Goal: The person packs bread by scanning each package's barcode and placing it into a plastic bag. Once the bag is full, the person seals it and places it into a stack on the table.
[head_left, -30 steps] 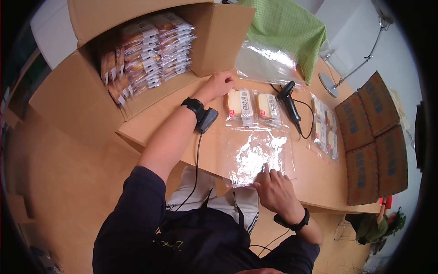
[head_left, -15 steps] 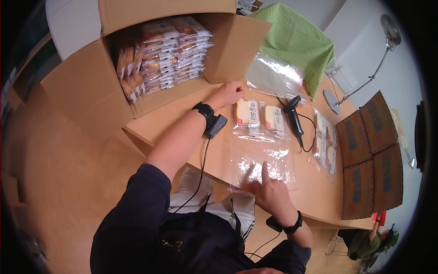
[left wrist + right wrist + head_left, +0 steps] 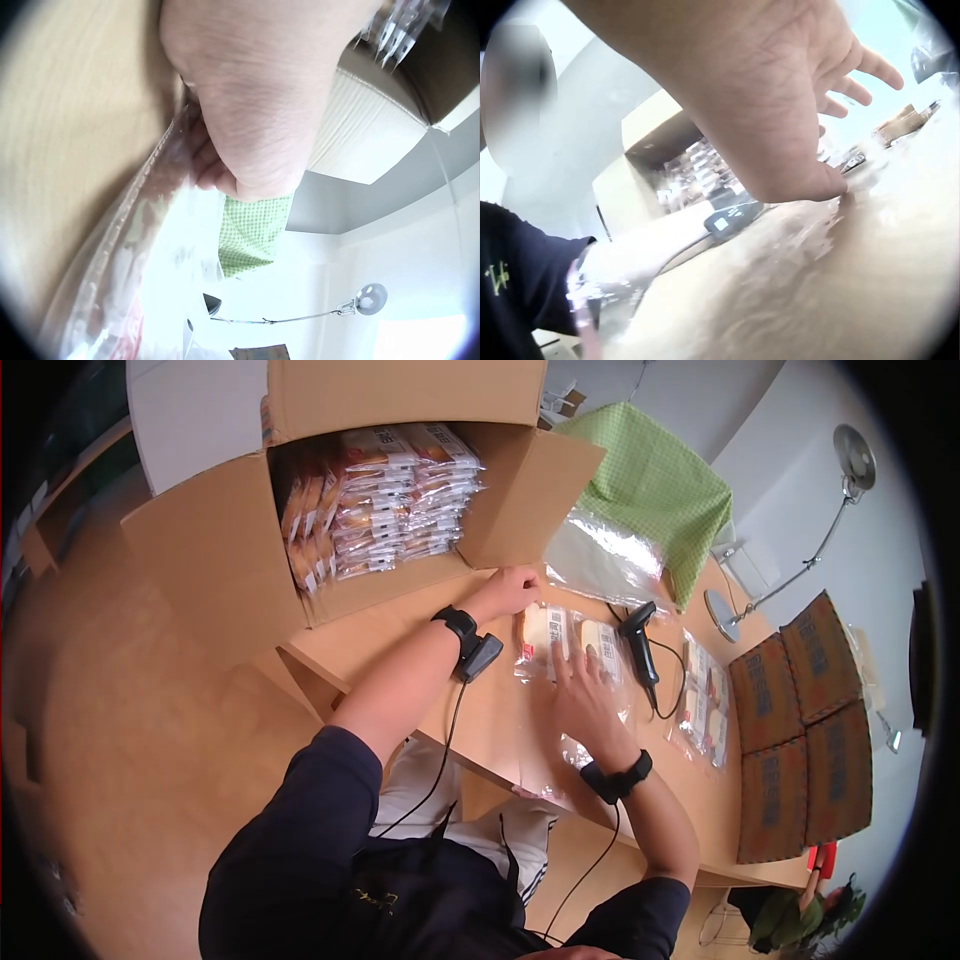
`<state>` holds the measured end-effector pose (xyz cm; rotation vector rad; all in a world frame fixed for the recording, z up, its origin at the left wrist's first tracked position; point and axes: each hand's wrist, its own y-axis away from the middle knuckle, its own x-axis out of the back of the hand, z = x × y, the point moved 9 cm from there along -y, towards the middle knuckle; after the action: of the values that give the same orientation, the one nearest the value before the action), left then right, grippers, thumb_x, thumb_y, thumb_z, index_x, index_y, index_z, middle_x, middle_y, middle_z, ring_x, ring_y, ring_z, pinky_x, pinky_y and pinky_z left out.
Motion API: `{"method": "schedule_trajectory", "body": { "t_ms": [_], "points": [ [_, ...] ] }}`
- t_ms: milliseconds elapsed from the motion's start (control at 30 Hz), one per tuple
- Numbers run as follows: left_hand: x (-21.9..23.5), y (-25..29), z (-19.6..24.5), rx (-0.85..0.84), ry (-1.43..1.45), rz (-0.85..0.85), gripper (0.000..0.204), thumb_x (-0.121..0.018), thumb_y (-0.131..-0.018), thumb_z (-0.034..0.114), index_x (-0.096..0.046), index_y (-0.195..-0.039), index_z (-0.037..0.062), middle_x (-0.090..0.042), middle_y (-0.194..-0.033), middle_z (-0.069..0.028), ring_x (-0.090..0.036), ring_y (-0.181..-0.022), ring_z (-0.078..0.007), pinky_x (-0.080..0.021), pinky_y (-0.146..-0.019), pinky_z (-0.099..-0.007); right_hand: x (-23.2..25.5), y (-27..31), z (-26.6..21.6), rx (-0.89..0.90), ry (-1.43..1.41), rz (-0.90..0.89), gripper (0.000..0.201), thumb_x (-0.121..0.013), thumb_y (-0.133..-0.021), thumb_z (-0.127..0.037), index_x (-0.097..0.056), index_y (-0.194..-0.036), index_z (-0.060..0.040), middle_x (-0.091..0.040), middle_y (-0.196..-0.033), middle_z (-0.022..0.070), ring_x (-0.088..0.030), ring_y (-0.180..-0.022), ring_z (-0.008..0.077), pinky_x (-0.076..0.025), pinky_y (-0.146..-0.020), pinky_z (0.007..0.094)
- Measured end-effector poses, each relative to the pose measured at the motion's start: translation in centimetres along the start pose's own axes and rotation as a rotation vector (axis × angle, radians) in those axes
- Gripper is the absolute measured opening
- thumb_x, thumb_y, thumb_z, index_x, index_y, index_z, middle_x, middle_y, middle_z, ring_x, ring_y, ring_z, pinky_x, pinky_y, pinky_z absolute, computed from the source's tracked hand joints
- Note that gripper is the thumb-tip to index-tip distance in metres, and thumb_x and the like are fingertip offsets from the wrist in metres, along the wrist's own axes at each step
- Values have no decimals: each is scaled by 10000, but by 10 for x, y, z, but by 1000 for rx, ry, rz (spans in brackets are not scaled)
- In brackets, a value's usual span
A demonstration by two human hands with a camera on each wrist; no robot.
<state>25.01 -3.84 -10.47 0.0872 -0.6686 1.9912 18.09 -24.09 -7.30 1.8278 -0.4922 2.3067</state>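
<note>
Two packs of sliced white bread, a left one (image 3: 540,628) and a right one (image 3: 605,643), lie side by side in the far end of a clear plastic bag (image 3: 572,750) on the table. At the bag's far left corner is my left hand (image 3: 510,590). In the left wrist view its curled fingers (image 3: 206,161) grip the bag's edge (image 3: 124,214). My right hand (image 3: 588,700) lies over the bag, fingers spread and reaching onto the packs, hiding part of them. In the right wrist view its thumb (image 3: 821,182) is low at the shiny plastic.
A big open carton (image 3: 215,550) of stacked bread packs (image 3: 375,510) stands at the far left. Right of the bag are a black barcode scanner (image 3: 642,650) and another filled bag (image 3: 703,700). Clear plastic sheets (image 3: 600,555), a green cloth (image 3: 650,490) and brown cartons (image 3: 800,730) stand beyond.
My right hand has moved forward from the bag's near end to the bread packs, its fingers spreading from a pointing shape. The left hand stays at the corner. The head view has shifted.
</note>
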Motion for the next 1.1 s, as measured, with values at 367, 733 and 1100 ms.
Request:
{"method": "schedule_trajectory", "body": {
  "t_ms": [367, 733, 1100],
  "points": [
    [5, 3, 7, -13, 25, 11, 130, -618, -778, 131, -683, -774, 17, -677, -711, -131, -642, -649, -227, -502, -634, -349, -24, -40, 23, -47, 148, -8, 518, -549, -871, -140, -452, -1369, -36, -483, -1363, 225, -551, -1166, 418, -554, -825, 508],
    [-2, 4, 6, -45, -46, -63, 155, -623, -772, 162, -700, -773, 27, -693, -714, -102, -636, -644, -185, -500, -636, -319, 58, 77, -43, 47, 32, -281, 468, -560, -785, -20, -466, -1224, 115, -481, -1295, 267, -534, -1139, 392, -531, -781, 458],
    [1, 5, 7, -67, -37, 8, 137, -602, -760, 133, -659, -731, 11, -659, -670, -124, -605, -613, -176, -496, -612, -332, 217, 90, -46, 308, -380, -406, 396, -574, -731, 93, -606, -1112, -10, -661, -950, 182, -686, -747, 305, -562, -624, 370]
  ]
}}
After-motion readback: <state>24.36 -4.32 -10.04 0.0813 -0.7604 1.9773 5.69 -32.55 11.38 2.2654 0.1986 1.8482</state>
